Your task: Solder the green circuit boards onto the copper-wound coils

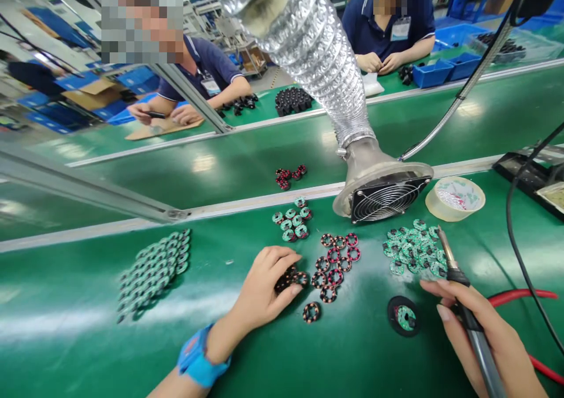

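My left hand (267, 283), with a blue band at the wrist, curls its fingers around several ring-shaped wound coils (288, 279) at the middle of the bench. Beside it lie a loose group of black, copper and red coil rings (335, 263) and one single coil ring (311, 312) nearer me. In my right hand (480, 321) is a soldering iron (462, 280), its tip pointing up and away beside a pile of small green circuit boards (414, 246). Left of that hand, a round black holder (393, 320) carries one green board (406, 317).
Stacked rows of green boards (154, 271) lie at left. Boards on coils (291, 218) sit behind my left hand. A fume extractor hood (388, 192) hangs low. A tape roll (456, 198), red cable (520, 296) and black cord (511, 221) are at right. Two people sit opposite.
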The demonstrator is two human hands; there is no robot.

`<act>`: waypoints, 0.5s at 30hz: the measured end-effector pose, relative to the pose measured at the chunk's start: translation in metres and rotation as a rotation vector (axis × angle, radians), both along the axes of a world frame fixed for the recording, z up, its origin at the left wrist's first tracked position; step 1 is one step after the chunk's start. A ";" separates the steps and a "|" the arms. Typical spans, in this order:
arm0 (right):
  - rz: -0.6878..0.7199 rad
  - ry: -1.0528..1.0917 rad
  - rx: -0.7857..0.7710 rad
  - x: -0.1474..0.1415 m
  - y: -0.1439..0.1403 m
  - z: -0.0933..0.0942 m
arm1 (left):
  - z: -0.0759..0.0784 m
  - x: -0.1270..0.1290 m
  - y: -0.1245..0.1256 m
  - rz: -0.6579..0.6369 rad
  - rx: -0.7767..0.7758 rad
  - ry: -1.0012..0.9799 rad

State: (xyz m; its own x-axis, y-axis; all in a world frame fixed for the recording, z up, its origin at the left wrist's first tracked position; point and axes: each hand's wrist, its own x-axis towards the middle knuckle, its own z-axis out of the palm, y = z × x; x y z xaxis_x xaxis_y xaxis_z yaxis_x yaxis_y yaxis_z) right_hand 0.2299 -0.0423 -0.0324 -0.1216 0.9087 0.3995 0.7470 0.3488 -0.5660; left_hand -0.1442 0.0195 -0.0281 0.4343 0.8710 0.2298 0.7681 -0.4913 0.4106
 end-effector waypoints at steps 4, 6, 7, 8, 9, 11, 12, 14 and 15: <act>-0.051 0.017 0.043 0.000 0.003 0.007 | -0.007 0.039 0.000 0.080 -0.128 -0.494; -0.103 0.044 0.057 0.000 0.005 0.009 | -0.008 0.049 0.008 0.204 -0.070 -0.632; -0.122 0.058 0.057 0.000 0.005 0.009 | -0.006 0.048 0.016 0.260 -0.032 -0.646; -0.134 0.070 0.056 0.000 0.005 0.009 | -0.004 0.043 0.027 0.322 0.007 -0.642; -0.138 0.078 0.057 0.001 0.005 0.007 | 0.000 0.034 0.041 0.383 0.031 -0.620; -0.116 0.079 0.070 0.004 0.004 0.002 | 0.009 0.008 0.076 0.490 0.039 -0.522; -0.101 0.073 0.078 0.005 0.004 -0.002 | 0.013 -0.007 0.095 0.543 0.034 -0.455; -0.077 0.053 0.083 0.007 0.002 -0.011 | 0.016 -0.034 0.131 0.631 0.021 -0.303; -0.090 0.054 0.078 0.008 0.001 -0.015 | 0.015 -0.045 0.147 0.653 0.006 -0.222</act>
State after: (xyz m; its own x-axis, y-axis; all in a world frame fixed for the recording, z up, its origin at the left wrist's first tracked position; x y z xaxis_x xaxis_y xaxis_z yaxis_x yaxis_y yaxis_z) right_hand 0.2379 -0.0409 -0.0476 -0.0176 0.8808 0.4731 0.7467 0.3262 -0.5797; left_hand -0.1896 0.1669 -0.0128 -0.2372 0.9366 0.2578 0.8056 0.0413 0.5911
